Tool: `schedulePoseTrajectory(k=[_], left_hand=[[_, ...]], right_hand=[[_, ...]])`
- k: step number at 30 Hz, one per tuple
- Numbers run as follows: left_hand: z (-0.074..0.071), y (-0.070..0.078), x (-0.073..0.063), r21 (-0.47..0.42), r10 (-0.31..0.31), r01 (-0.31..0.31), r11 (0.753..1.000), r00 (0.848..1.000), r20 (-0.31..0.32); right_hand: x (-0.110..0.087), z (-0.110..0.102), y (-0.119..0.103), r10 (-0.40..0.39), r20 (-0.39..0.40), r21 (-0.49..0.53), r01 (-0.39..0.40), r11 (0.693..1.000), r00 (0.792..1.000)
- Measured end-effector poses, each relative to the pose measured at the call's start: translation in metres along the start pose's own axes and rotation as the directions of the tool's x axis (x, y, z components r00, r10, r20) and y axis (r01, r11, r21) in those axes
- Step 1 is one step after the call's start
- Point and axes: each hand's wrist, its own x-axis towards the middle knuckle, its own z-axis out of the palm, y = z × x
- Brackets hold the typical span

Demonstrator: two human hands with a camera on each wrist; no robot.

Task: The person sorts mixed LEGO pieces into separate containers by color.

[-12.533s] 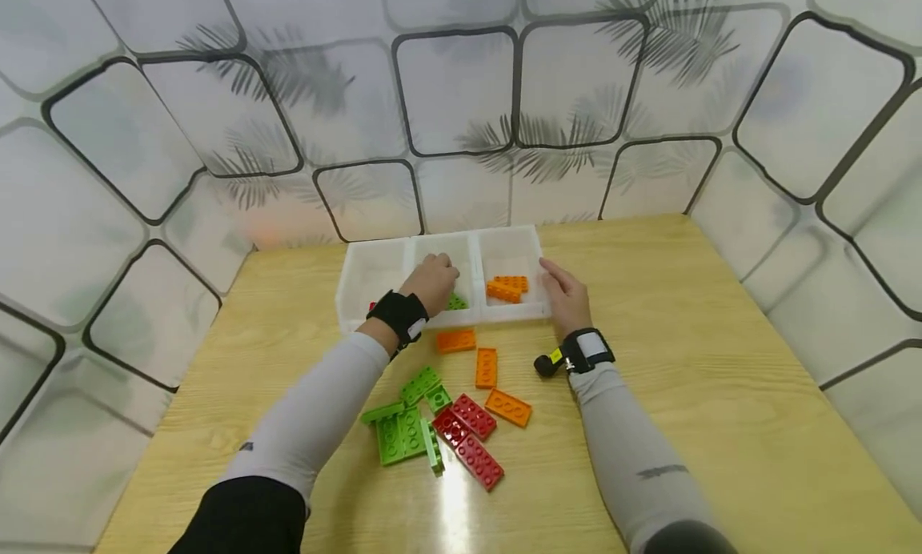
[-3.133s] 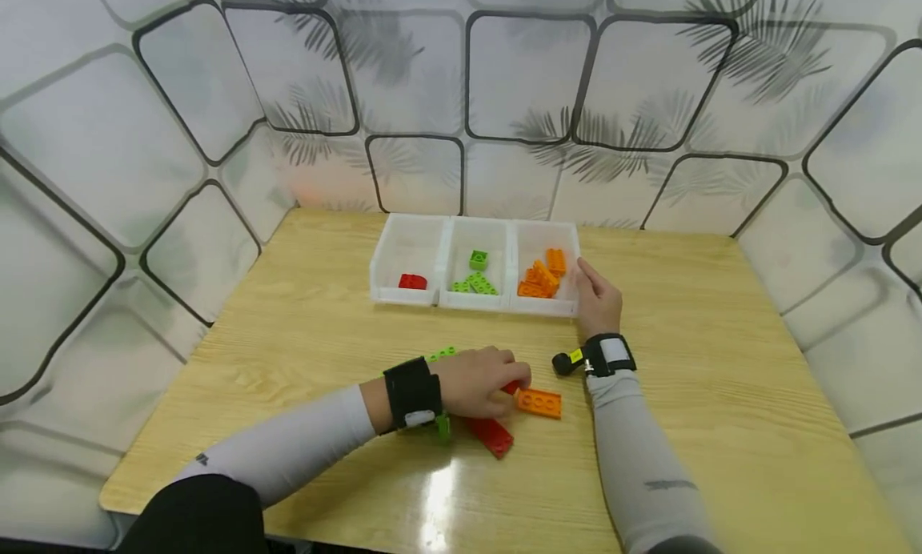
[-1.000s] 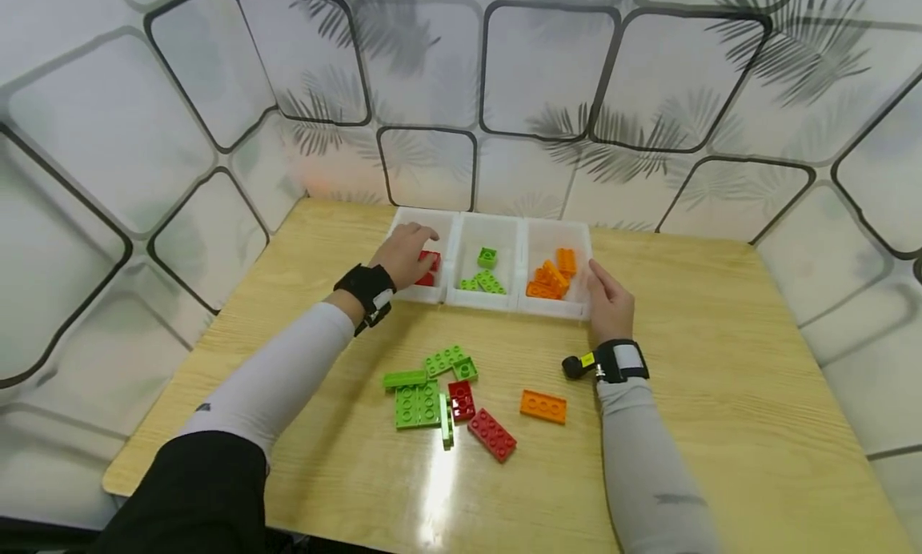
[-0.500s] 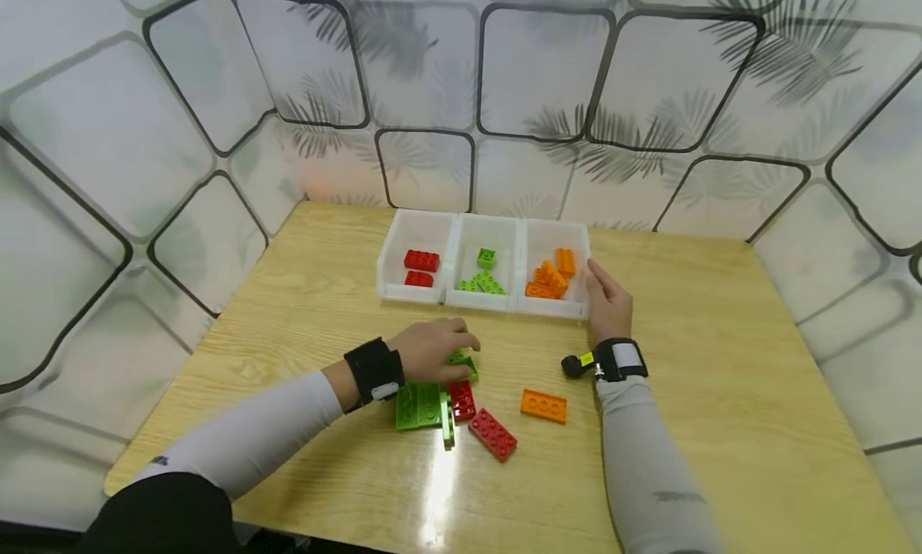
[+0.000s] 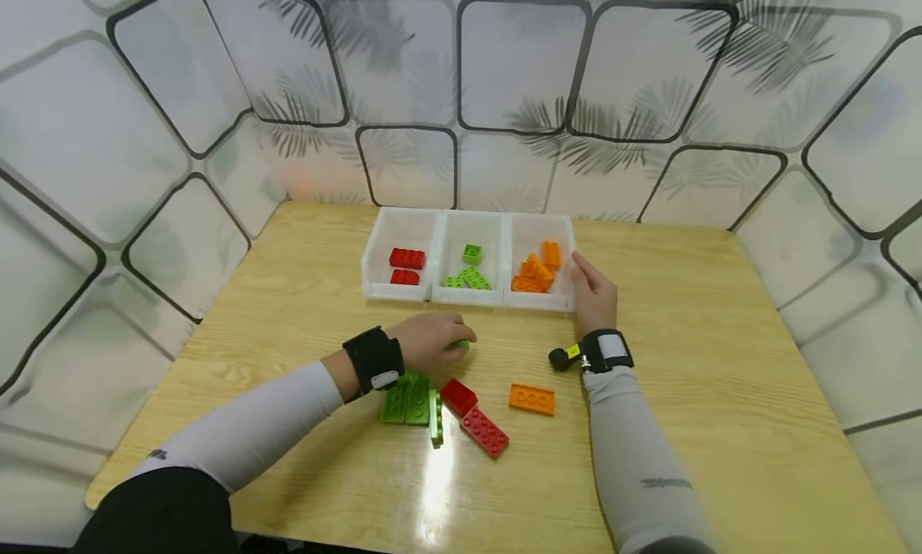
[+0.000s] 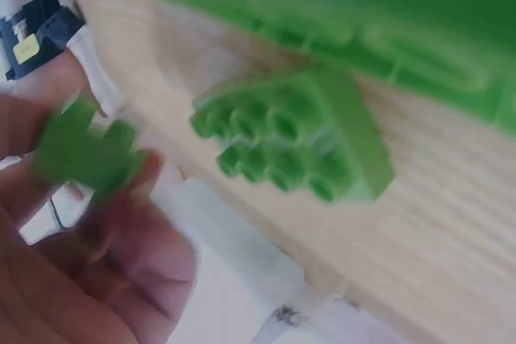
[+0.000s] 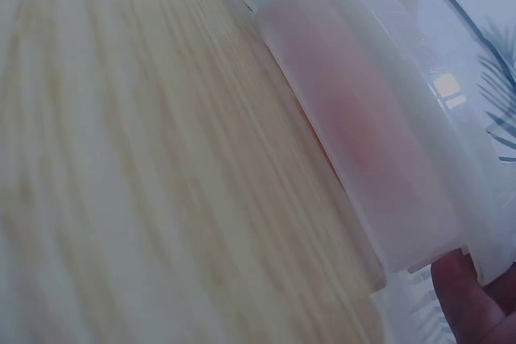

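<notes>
My left hand [image 5: 428,342] is just in front of the tray, pinching a small green toy brick [image 5: 459,343] in its fingertips. In the left wrist view that brick [image 6: 85,151] is blurred, and a larger studded green brick [image 6: 290,134] lies on the table beyond it. At the tray's right end, my right hand [image 5: 596,294] grips the side wall of the white three-compartment tray [image 5: 467,297]. The right wrist view shows the tray's outer wall [image 7: 363,134] and a fingertip at its edge. Red bricks [image 5: 406,258] lie in the left compartment, green bricks [image 5: 474,277] in the middle, orange bricks [image 5: 533,275] in the right.
Loose green bricks [image 5: 406,402] lie partly under my left wrist, with a narrow green one [image 5: 435,418] on its side. Two red bricks [image 5: 484,431] touch beside them. An orange brick [image 5: 531,399] lies alone to the right. A patterned wall [image 5: 529,66] stands behind the table.
Earlier, more orange and red bricks went from the table into the tray. Since half a second ago, my left hand has lifted a small green brick from the pile. My right hand stays on the tray.
</notes>
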Motion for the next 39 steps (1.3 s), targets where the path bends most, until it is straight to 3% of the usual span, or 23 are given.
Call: schedulePoseTrajectory(k=[4, 9, 14, 18, 24, 31, 35, 39], left_hand=[[-0.009, 0.0, 0.006, -0.049, 0.017, -0.019, 0.999, 0.999, -0.04], [-0.022, -0.002, 0.015, -0.053, -0.072, 0.07, 0.996, 0.997, -0.026], [-0.031, -0.012, 0.029, -0.072, -0.13, 0.124, 0.99, 0.987, -0.093], [-0.04, -0.019, 0.044, 0.016, -0.099, 0.102, 0.995, 0.983, -0.152], [-0.044, -0.034, 0.069, 0.175, -0.14, 0.175, 0.969, 0.971, -0.195], [-0.028, -0.05, 0.097, 0.28, -0.181, 0.2, 0.939, 0.979, -0.092], [-0.021, -0.055, 0.108, 0.341, -0.213, 0.238, 0.909, 0.971, -0.109], [-0.021, -0.055, 0.117, 0.367, -0.204, 0.245, 0.897, 0.968, -0.148]], right_hand=[[0.0, -0.001, 0.001, -0.006, 0.006, 0.005, 0.006, 1.0, 1.0], [-0.004, -0.003, 0.001, 0.004, 0.013, 0.009, -0.005, 1.0, 1.0], [-0.007, -0.003, 0.004, 0.007, 0.012, -0.006, -0.007, 1.0, 1.0], [-0.007, -0.002, 0.005, 0.003, 0.01, 0.023, -0.003, 1.0, 1.0], [-0.008, 0.0, 0.004, -0.004, 0.023, 0.058, 0.003, 0.998, 1.0], [-0.011, 0.001, 0.002, -0.012, 0.03, 0.075, 0.009, 0.997, 0.999], [-0.009, 0.001, 0.0, -0.018, 0.023, 0.095, 0.015, 0.995, 1.0], [-0.005, -0.003, 0.0, -0.031, 0.01, 0.068, 0.03, 0.997, 0.999]])
